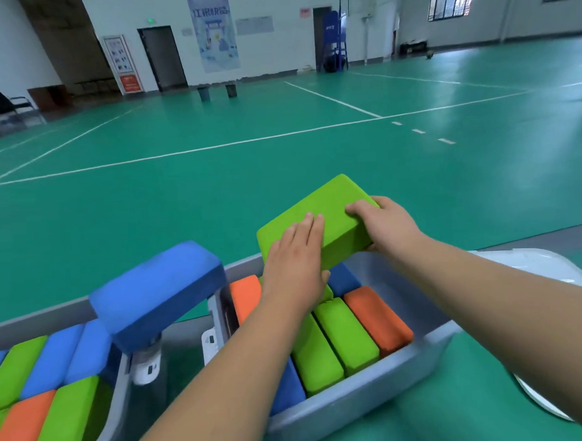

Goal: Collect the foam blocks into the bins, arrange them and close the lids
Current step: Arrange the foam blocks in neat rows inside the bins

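Both my hands hold a large green foam block (319, 212) tilted over the far end of the right grey bin (359, 395). My left hand (293, 260) grips its near left corner, fingers flat on top. My right hand (384, 222) grips its right end, fingers over the top edge. Inside this bin stand orange, green and blue blocks (342, 332) on edge. The left grey bin (104, 422) holds rows of blue, green and orange blocks. A blue block (158, 291) rests across the left bin's right rim.
A white lid (542, 274) lies on the floor to the right of the right bin. Green sports floor with white lines stretches ahead. Two small dark buckets (217, 91) stand far off near the back wall.
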Available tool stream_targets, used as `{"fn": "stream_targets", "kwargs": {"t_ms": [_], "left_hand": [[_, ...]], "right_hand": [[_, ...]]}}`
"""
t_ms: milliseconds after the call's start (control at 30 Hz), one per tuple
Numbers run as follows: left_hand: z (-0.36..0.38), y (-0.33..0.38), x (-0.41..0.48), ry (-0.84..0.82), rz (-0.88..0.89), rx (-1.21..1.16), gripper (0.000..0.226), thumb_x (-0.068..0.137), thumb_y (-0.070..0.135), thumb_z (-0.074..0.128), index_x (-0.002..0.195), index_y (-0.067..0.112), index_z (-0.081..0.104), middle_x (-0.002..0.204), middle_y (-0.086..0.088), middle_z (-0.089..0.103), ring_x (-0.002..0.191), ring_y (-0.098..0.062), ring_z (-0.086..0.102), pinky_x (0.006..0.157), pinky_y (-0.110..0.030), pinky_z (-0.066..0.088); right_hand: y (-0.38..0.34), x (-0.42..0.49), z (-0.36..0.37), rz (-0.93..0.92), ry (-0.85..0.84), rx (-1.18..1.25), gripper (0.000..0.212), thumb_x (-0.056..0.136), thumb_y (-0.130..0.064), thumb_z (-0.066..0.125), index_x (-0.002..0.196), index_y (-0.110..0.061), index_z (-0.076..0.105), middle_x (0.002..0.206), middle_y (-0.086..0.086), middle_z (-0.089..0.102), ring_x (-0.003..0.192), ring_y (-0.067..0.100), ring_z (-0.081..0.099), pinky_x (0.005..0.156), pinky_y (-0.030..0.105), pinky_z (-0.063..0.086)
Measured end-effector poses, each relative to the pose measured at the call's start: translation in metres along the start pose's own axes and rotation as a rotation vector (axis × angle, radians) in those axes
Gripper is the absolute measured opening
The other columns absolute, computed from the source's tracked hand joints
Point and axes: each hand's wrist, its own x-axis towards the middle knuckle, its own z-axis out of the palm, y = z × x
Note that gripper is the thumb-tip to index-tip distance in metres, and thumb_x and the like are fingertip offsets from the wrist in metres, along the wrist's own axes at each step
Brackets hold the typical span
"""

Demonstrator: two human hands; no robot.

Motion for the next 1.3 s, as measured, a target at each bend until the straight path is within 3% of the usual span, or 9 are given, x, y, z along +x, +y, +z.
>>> {"fn": "stream_targets", "kwargs": {"t_ms": [133, 300, 433, 667, 833, 967, 1067, 1167, 1300], "left_hand": [[0.017, 0.022, 0.004, -0.029, 0.027, -0.041, 0.106, 0.077, 0.033, 0.077, 0.163, 0.019, 0.017, 0.168, -0.004, 0.024, 0.144, -0.028, 0.038, 0.114, -0.045, 0.040], [0.035, 0.041, 0.004, -0.136, -0.004, -0.077, 0.095, 0.083, 0.030, 0.065, 0.163, 0.020, 0.015, 0.167, -0.004, 0.027, 0.139, -0.030, 0.043, 0.106, -0.046, 0.046], [0.052, 0.054, 0.000, -0.323, 0.004, -0.185, 0.088, 0.091, 0.044, 0.060, 0.164, 0.021, 0.015, 0.165, -0.005, 0.031, 0.141, -0.033, 0.043, 0.110, -0.048, 0.043], [0.079, 0.068, -0.014, -0.725, 0.115, -0.096, 0.095, 0.085, 0.086, 0.044, 0.162, 0.047, 0.005, 0.173, 0.002, 0.004, 0.155, -0.034, 0.018, 0.123, -0.051, 0.025], [0.085, 0.072, -0.011, -0.821, 0.097, -0.081, 0.088, 0.087, 0.081, 0.049, 0.161, 0.050, 0.013, 0.173, 0.007, 0.001, 0.157, -0.035, 0.011, 0.123, -0.056, 0.023], [0.087, 0.072, -0.008, -0.821, 0.087, -0.097, 0.083, 0.089, 0.077, 0.051, 0.160, 0.051, 0.016, 0.173, 0.007, 0.004, 0.156, -0.034, 0.013, 0.123, -0.055, 0.025], [0.086, 0.071, -0.009, -0.817, 0.094, -0.102, 0.081, 0.091, 0.073, 0.053, 0.160, 0.049, 0.018, 0.173, 0.006, 0.004, 0.155, -0.033, 0.014, 0.123, -0.053, 0.026], [0.081, 0.068, -0.011, -0.820, 0.096, -0.123, 0.081, 0.093, 0.070, 0.054, 0.161, 0.045, 0.019, 0.173, 0.003, 0.005, 0.156, -0.032, 0.014, 0.124, -0.050, 0.024], [0.071, 0.056, -0.016, -0.822, 0.116, -0.137, 0.075, 0.096, 0.061, 0.056, 0.161, 0.035, 0.028, 0.172, -0.001, 0.012, 0.156, -0.029, 0.018, 0.125, -0.044, 0.022]], "right_hand": [[0.008, 0.008, -0.030, -0.055, 0.093, -0.117, 0.075, 0.063, -0.062, 0.070, 0.132, -0.033, 0.061, 0.116, -0.003, 0.068, 0.102, 0.020, 0.067, 0.081, 0.046, 0.063], [0.013, 0.019, -0.067, -0.147, 0.205, -0.195, 0.071, 0.078, -0.051, 0.070, 0.144, -0.029, 0.054, 0.127, 0.003, 0.063, 0.104, 0.020, 0.060, 0.085, 0.030, 0.051], [0.018, 0.025, -0.093, -0.194, 0.276, -0.259, 0.075, 0.075, -0.050, 0.067, 0.146, -0.032, 0.051, 0.131, 0.007, 0.054, 0.105, 0.022, 0.059, 0.093, 0.034, 0.049], [0.035, 0.030, -0.120, -0.334, 0.276, -0.452, 0.070, 0.082, -0.051, 0.062, 0.148, -0.032, 0.047, 0.128, 0.005, 0.043, 0.114, 0.029, 0.057, 0.107, 0.044, 0.045], [0.064, 0.034, -0.118, -0.347, 0.121, -0.706, 0.074, 0.083, -0.057, 0.061, 0.150, -0.031, 0.041, 0.134, 0.010, 0.041, 0.118, 0.038, 0.055, 0.108, 0.049, 0.045], [0.103, 0.020, -0.102, -0.132, -0.329, -1.171, 0.085, 0.084, -0.058, 0.070, 0.153, -0.023, 0.035, 0.142, 0.017, 0.048, 0.122, 0.039, 0.057, 0.103, 0.044, 0.049], [0.120, 0.010, -0.085, -0.025, -0.562, -1.561, 0.068, 0.089, -0.056, 0.062, 0.143, -0.019, 0.047, 0.139, 0.011, 0.058, 0.123, 0.034, 0.058, 0.103, 0.041, 0.048], [0.099, 0.011, -0.075, 0.024, -0.573, -1.661, 0.044, 0.090, -0.054, 0.057, 0.116, -0.019, 0.063, 0.117, 0.008, 0.066, 0.101, 0.034, 0.065, 0.098, 0.045, 0.053], [0.088, 0.021, -0.072, 0.126, -0.487, -1.536, 0.036, 0.088, -0.050, 0.062, 0.093, -0.015, 0.059, 0.091, 0.006, 0.062, 0.076, 0.029, 0.065, 0.088, 0.045, 0.058]]}}
